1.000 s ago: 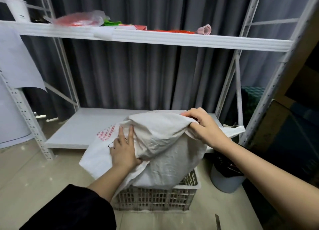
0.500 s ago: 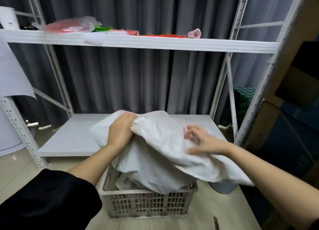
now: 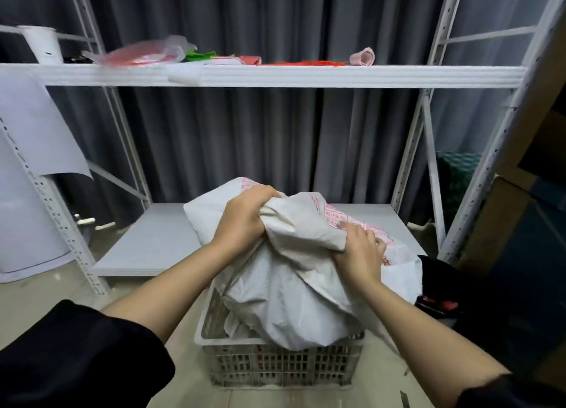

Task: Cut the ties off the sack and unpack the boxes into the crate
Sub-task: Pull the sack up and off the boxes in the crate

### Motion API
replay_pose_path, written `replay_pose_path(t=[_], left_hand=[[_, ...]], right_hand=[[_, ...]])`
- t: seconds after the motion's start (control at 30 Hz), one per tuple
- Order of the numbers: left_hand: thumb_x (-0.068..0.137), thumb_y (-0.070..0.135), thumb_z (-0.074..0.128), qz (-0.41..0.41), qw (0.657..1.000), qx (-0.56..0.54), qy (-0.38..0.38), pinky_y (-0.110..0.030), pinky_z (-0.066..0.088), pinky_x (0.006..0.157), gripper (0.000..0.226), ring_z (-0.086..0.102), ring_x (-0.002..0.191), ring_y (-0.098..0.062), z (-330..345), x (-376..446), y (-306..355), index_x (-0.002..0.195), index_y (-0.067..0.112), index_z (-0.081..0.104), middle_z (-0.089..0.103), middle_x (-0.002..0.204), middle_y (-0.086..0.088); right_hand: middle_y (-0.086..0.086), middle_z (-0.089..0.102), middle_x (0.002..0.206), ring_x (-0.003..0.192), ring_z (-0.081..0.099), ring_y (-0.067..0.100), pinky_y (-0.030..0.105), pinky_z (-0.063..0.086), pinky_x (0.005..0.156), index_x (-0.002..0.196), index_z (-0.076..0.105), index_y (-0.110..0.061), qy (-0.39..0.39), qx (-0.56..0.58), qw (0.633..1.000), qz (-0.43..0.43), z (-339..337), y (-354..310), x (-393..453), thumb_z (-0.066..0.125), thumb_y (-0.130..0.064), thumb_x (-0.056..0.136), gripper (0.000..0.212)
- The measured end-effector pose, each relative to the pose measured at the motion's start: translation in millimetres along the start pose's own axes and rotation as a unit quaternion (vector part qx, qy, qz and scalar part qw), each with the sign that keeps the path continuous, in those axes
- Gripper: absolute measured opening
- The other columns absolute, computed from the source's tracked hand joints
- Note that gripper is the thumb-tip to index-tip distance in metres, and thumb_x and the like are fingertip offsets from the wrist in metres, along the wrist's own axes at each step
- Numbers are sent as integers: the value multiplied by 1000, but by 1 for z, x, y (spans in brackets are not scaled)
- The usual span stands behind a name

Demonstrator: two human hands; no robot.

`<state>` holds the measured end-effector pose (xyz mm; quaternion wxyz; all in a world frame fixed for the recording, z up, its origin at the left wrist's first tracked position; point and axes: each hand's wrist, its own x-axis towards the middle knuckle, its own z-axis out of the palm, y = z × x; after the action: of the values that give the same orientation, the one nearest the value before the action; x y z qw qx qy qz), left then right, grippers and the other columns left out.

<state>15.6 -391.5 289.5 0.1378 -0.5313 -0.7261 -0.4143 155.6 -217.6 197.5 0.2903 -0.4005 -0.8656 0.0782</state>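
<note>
The sack [image 3: 294, 288] sits bunched over the crate [image 3: 275, 367], its white cloth spilling past the right rim and hiding most of the inside. The left hand [image 3: 242, 220] grips a fistful of the cloth at the top, fingers curled tight into it. The right hand [image 3: 360, 254] holds a fold lower on the right, fingers curled over the edge near the red print. No ties show and no boxes are in plain view, though dark shapes show through the crate's mesh. This looks like the unpacking step: the sack is being gathered or pulled off. Next, the cloth likely needs lifting clear of the crate so whatever is inside stays behind. The crate stands on the floor before the low shelf [image 3: 159, 239] of a rack.
</note>
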Motion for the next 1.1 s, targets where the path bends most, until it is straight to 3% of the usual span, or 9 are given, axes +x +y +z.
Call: replay_pose_path(t=[0.07, 0.13, 0.23, 0.3, 0.47, 0.63, 0.9, 1.0, 1.1], left_hand=[[80, 8, 51, 16, 996, 78, -37, -21, 43, 79, 30, 55, 98, -8, -9, 4, -5, 103, 24, 63, 63, 101, 14], [79, 20, 52, -7, 983, 163, -80, -30, 40, 84, 39, 52, 110, -17, -20, 10, -18, 116, 29, 56, 60, 113, 10], [60, 55, 63, -12, 935, 254, -246, -36, 25, 110, 100, 25, 139, -19, -30, 2, -38, 147, 35, 18, 30, 147, 5], [53, 77, 56, -47, 933, 203, -293, -43, 14, 119, 118, 7, 147, -16, -28, -11, -40, 149, 41, -4, 6, 158, 6], [54, 75, 57, -158, 965, -68, -198, -26, 13, 113, 106, 9, 145, -5, -16, -10, -17, 144, 55, 4, 0, 159, 15], [59, 66, 62, -153, 928, -179, -288, -26, 8, 117, 106, 4, 139, 7, -36, 4, 6, 148, 45, 8, 3, 153, 27], [51, 65, 79, -257, 944, 114, -173, -53, 11, 116, 141, -10, 148, -21, 3, -3, -20, 145, 39, -23, -18, 159, 3], [62, 57, 75, -240, 945, 151, -164, -52, 29, 108, 115, 3, 147, -29, 14, -8, -17, 147, 45, -2, -11, 159, 1], [79, 33, 65, -162, 957, 201, -133, -41, 42, 92, 49, 33, 133, -30, 16, -6, -18, 125, 31, 47, 27, 150, 5]], right_hand=[[2, 67, 103, 101, 55, 27, 35, 21, 74, 98, 63, -22, -1, 7, 999, -38, -3, -2, 11, 57, -12, 77, 24], [1, 67, 87, 90, 56, 27, 33, 17, 68, 79, 59, -22, 16, 34, 997, -63, -11, -9, 20, 54, -9, 75, 15], [0, 63, 80, 82, 52, 27, 33, 19, 66, 72, 52, -23, 43, 43, 994, -95, -30, -25, 35, 50, -8, 78, 16], [3, 62, 79, 79, 51, 30, 33, 18, 65, 70, 49, -22, 59, 30, 990, -125, -41, -35, 45, 49, -5, 77, 18], [2, 61, 79, 79, 50, 27, 29, 10, 65, 78, 59, -19, 96, 12, 982, -165, -69, -55, 58, 50, -7, 78, 15], [-2, 53, 74, 78, 49, 27, 31, 18, 68, 78, 57, -20, 87, 22, 986, -141, -79, -46, 59, 47, -4, 78, 19], [2, 69, 80, 78, 61, 26, 43, 47, 74, 79, 69, -15, 27, 201, 955, -219, -82, -40, 47, 53, -5, 71, 20], [3, 68, 80, 79, 60, 21, 37, 47, 75, 78, 67, -12, -21, 241, 939, -245, -82, -52, 40, 60, 0, 73, 15], [2, 62, 80, 78, 56, 17, 23, 41, 72, 82, 69, -13, -55, 259, 931, -249, -81, -61, 37, 56, -12, 73, 16]])
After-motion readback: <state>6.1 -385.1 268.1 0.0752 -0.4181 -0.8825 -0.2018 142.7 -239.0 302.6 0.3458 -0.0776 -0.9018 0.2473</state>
